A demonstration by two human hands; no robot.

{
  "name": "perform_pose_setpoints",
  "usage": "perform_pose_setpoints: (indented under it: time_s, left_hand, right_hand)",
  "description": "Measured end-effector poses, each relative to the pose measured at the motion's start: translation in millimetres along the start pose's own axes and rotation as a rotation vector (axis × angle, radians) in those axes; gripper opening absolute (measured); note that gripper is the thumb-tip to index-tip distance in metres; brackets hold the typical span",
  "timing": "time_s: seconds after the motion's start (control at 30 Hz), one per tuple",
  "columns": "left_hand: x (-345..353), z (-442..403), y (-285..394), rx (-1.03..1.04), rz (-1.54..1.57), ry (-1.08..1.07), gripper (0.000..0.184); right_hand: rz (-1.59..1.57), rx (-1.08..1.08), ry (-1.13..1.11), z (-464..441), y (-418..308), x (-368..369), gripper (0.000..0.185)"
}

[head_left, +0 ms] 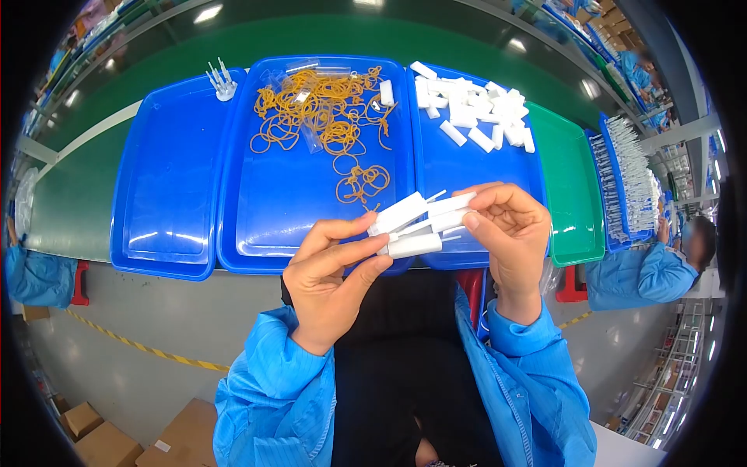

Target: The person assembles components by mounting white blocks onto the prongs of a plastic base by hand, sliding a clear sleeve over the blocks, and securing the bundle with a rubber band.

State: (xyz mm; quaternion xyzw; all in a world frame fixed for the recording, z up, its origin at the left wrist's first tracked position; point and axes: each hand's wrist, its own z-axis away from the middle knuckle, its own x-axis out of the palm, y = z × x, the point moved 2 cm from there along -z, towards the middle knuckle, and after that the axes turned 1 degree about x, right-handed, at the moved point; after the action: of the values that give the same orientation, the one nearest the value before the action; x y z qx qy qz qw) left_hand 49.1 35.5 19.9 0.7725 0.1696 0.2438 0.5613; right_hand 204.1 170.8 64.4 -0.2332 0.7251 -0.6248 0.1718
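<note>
Between thumb and fingers, my left hand point(331, 276) grips white rectangular pieces point(401, 212), with a white cylindrical piece point(415, 247) at its lower fingertips. My right hand point(510, 233) pinches white caps point(451, 212) close to them. Thin white stems span the gap between the pieces in my two hands. Both hands are above the front edges of the blue trays. Behind them, the middle blue tray point(299, 222) holds tangled yellow-brown elastic loops point(338, 109) and clear plastic bits. A pile of white blocks point(475, 109) lies in the blue tray to its right.
At the left is another blue tray point(175, 179), with thin white sticks point(222, 82) standing at its upper corner. A green tray point(572, 187) and a rack of many thin white items point(630, 179) are at the right. People in blue sit on both sides.
</note>
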Motion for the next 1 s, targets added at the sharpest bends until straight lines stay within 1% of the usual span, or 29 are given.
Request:
perform_pose_setpoints:
  time_s: [0.13,0.2,0.23,0.37,0.43,0.57,0.67,0.73,0.83,0.9,1.0]
  left_hand:
    - [0,0,1,-0.004,-0.009,0.029,0.027]
    - [0,0,1,0.012,-0.033,0.021,0.027]
    - [-1,0,0,0.024,-0.056,0.013,0.027]
    - [3,0,-1,0.01,-0.1,-0.043,0.027]
    - [4,-1,-2,-0.023,0.054,-0.009,0.028]
    - [7,-5,2,-0.096,0.117,0.015,0.03]
    - [6,-5,-1,-0.071,0.1,0.015,0.033]
    - [4,-5,-3,-0.009,0.004,-0.002,0.033]
    - [3,-4,-6,0.029,-0.055,-0.008,0.035]
    - [4,-5,-4,0.009,-0.044,-0.027,0.035]
    - [5,-5,-2,-0.029,-0.022,-0.047,0.037]
  right_hand:
    - [0.02,0.009,-0.001,1,0,0,0.014]
    - [-0.025,0.073,0.016,0,1,1,0.014]
    - [-0.025,0.072,0.015,0,1,2,0.014]
    - [-0.039,0.054,-0.061,0,2,9,0.015]
    - [-0.02,0.031,-0.082,-1,3,9,0.017]
    - [-0.005,-0.001,-0.127,-1,8,8,0.023]
    - [-0.013,-0.005,-0.124,-3,4,12,0.025]
    - [-0.018,0.0,-0.113,-3,3,13,0.025]
    - [0.065,-0.053,-0.139,-5,4,11,0.028]
    - [-0.009,-0.007,-0.173,-4,7,12,0.032]
    - [-0.007,0.036,-0.156,-3,5,17,0.035]
